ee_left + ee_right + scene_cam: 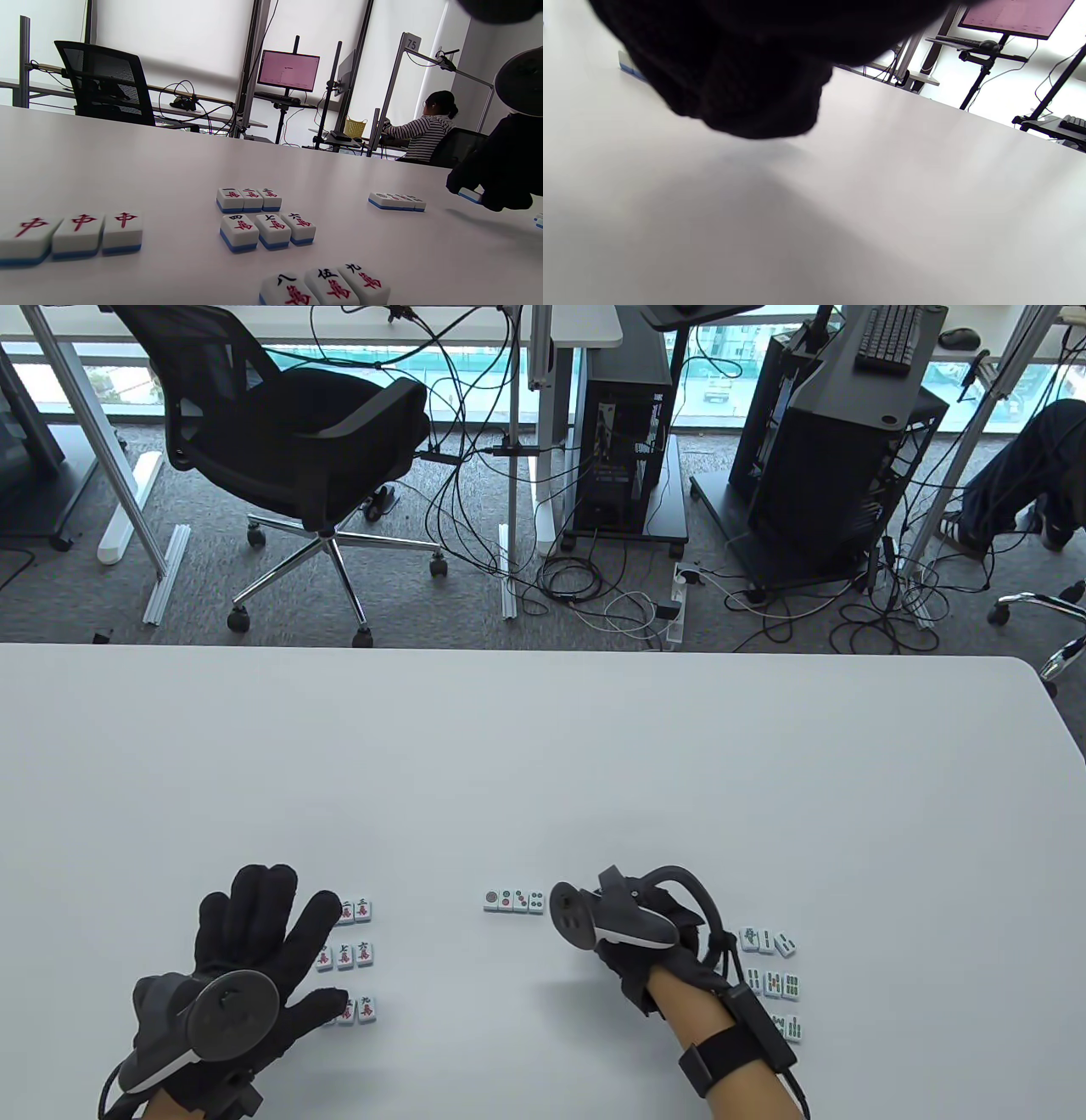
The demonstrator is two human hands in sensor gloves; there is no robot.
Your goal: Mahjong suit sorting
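Observation:
My left hand lies open with its fingers spread, partly covering three rows of red character tiles. The left wrist view shows those rows and three red dragon tiles, which the hand hides from above. A short row of dots tiles lies mid-table. Just right of it is my right hand, its fingers curled down under the tracker. From the left wrist view the right hand pinches a blue-backed tile just above the table. Dark fingers fill the top of the right wrist view.
Three rows of green bamboo tiles lie right of my right wrist. The white table stretches far beyond the tiles. An office chair, cables and computer towers stand on the floor behind it. A seated person works in the background.

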